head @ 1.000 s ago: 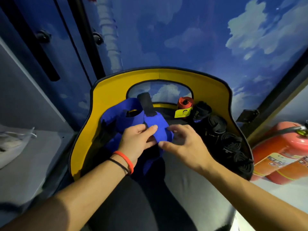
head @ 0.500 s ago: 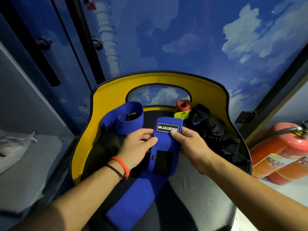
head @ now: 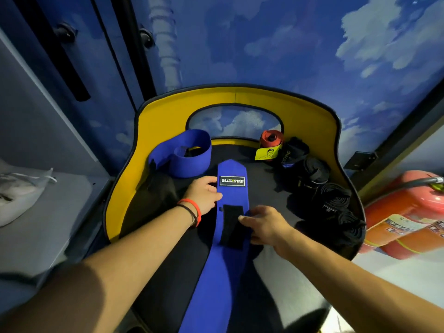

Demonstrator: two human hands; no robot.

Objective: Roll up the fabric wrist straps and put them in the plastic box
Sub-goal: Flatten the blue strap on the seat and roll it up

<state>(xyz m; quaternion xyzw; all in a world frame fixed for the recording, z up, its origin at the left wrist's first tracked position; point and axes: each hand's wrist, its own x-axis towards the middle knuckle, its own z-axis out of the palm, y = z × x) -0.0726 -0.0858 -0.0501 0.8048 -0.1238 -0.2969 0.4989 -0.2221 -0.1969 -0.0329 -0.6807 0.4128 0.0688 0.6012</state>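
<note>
A long blue wrist strap with a "BLIZZSTAR" label lies flat along the black seat of a yellow-backed chair, its pointed end facing away from me. My left hand pinches the strap's left edge beside the label. The fingertips of my right hand rest on the strap's black velcro patch. A second blue strap sits loosely coiled at the back left. A rolled red strap with a yellow tag and several rolled black straps line the seat's right side. No plastic box is in view.
Red fire extinguishers lie on the floor at the right. A grey shelf with a white bag is at the left. A blue cloud-patterned wall rises behind the chair.
The blue strap was bunched in both hands, then was unfolded and now lies stretched flat on the seat. My right hand slid from the label end down to the velcro patch.
</note>
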